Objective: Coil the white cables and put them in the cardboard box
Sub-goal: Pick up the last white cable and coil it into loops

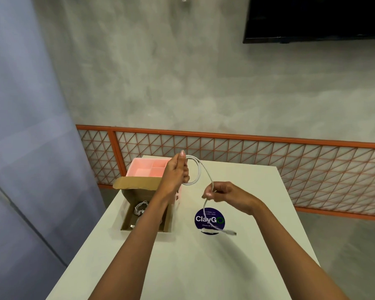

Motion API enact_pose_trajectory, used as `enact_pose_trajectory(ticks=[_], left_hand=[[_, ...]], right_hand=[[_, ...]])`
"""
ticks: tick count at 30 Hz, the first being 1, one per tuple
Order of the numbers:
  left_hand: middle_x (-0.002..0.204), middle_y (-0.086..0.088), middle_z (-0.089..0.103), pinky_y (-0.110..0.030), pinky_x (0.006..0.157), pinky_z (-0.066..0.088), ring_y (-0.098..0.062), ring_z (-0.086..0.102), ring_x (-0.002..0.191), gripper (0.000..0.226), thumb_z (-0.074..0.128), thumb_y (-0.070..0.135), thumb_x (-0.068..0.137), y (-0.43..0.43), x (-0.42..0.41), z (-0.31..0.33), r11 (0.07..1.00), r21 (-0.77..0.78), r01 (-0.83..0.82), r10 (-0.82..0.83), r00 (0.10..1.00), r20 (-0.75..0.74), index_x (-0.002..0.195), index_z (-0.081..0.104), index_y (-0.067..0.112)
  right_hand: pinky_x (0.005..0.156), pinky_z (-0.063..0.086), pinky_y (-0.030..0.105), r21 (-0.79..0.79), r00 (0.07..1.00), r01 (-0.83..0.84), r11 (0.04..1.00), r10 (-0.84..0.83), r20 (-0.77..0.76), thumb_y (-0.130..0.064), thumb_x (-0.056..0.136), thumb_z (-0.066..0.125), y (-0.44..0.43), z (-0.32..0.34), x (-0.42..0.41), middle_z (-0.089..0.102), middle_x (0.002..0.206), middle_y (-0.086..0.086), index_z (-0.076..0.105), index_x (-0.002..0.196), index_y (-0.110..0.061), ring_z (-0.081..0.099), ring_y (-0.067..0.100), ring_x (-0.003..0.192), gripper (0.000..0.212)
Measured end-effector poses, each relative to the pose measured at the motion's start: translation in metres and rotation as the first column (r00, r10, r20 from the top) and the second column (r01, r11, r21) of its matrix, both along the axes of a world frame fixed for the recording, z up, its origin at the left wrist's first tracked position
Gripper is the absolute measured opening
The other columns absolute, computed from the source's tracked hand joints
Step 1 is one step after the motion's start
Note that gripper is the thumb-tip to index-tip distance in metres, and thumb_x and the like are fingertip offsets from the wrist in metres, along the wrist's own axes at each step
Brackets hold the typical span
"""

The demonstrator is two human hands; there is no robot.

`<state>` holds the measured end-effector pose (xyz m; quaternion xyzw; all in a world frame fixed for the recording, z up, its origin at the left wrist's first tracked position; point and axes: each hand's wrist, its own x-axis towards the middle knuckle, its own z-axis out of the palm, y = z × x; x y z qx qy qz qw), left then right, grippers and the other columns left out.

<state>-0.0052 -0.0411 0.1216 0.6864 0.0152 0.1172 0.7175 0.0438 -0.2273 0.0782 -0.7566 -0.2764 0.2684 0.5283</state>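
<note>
My left hand (175, 171) grips the loop of the white cable (208, 174); my right hand (224, 194), at four o'clock, pinches the loose tail. The cable seems light, soft and springy.

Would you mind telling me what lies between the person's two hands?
In the head view, only an arc of the white cable spans the gap, from the loop in the left hand down to the right hand.

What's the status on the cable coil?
Left hand grips a loop of the white cable; right hand pinches the slack. Plug end dangles by the ClayGo sticker. Cardboard box open, one coiled cable inside. Nothing blocking.
</note>
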Motion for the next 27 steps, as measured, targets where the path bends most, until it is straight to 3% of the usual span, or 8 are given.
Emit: enact_pose_trajectory(ticks=[5,9,15,18,21,24,27], left_hand=[[0.051,0.013,0.025,-0.016,0.042,0.023,-0.003,0.022,0.044,0.032,0.034,0.035,0.102,-0.001,0.004,0.006,1.000,0.003,0.026,-0.026,0.999,0.020,0.076,0.039,0.016],[0.053,0.012,0.026,-0.016,0.043,0.022,-0.003,0.023,0.046,0.030,0.034,0.035,0.102,-0.001,0.003,0.002,0.994,0.079,0.072,-0.073,0.997,0.000,0.080,0.040,0.016],[0.064,0.002,0.026,-0.017,0.046,0.024,-0.008,0.024,0.053,0.028,0.034,0.036,0.101,0.001,-0.004,-0.005,0.972,0.170,0.163,-0.161,0.987,-0.020,0.088,0.042,0.013],[0.071,-0.008,0.028,-0.018,0.047,0.025,-0.011,0.026,0.056,0.030,0.034,0.038,0.101,0.004,-0.004,-0.006,0.964,0.205,0.172,-0.170,0.985,-0.024,0.095,0.045,0.011],[0.072,-0.007,0.027,-0.018,0.047,0.025,-0.010,0.025,0.056,0.029,0.034,0.038,0.101,0.005,-0.004,-0.007,0.962,0.205,0.180,-0.179,0.984,-0.025,0.098,0.046,0.011],[0.070,-0.004,0.029,-0.018,0.048,0.025,-0.012,0.026,0.057,0.031,0.034,0.038,0.101,0.004,-0.005,-0.007,0.962,0.203,0.185,-0.186,0.982,-0.013,0.096,0.046,0.011],[0.076,-0.011,0.042,-0.022,0.053,0.032,-0.021,0.036,0.064,0.035,0.033,0.040,0.101,0.003,-0.003,-0.010,0.954,0.248,0.169,-0.173,0.985,-0.005,0.097,0.050,0.009]], right_hand=[[0.067,0.051,0.018,-0.100,0.999,-0.028,0.995,0.025,-0.032,-0.010,0.090,0.062,0.003,-0.027,-0.002,0.066,0.086,0.001,0.063,0.088,-0.013,0.063,0.010,0.078,0.004],[0.063,0.056,0.022,0.016,0.969,0.246,0.969,-0.245,-0.024,-0.002,0.089,0.062,0.012,-0.030,0.004,0.067,0.081,0.015,0.060,0.086,0.000,0.066,0.016,0.065,0.004],[0.060,0.058,0.021,0.308,0.778,0.610,0.730,-0.625,-0.058,0.001,0.090,0.059,0.022,0.010,0.021,0.066,0.081,0.020,0.058,0.090,0.005,0.068,0.010,0.055,0.004],[0.057,0.057,0.019,0.415,0.687,0.706,0.575,-0.697,-0.203,-0.001,0.090,0.061,0.026,0.030,0.026,0.065,0.089,0.020,0.056,0.082,-0.005,0.070,0.016,0.058,0.010],[0.056,0.057,0.019,0.461,0.643,0.739,0.491,-0.718,-0.266,-0.002,0.089,0.062,0.030,0.042,0.028,0.062,0.094,0.021,0.054,0.081,-0.007,0.069,0.027,0.072,0.012],[0.054,0.057,0.020,0.425,0.680,0.727,0.540,-0.656,-0.329,0.003,0.089,0.059,0.034,0.048,0.024,0.063,0.086,0.022,0.056,0.090,0.003,0.069,0.020,0.059,0.003],[0.060,0.059,0.024,0.328,0.806,0.585,0.741,-0.487,-0.336,0.003,0.089,0.059,0.038,0.049,0.014,0.065,0.080,0.019,0.058,0.107,0.014,0.069,0.014,0.057,0.021]])
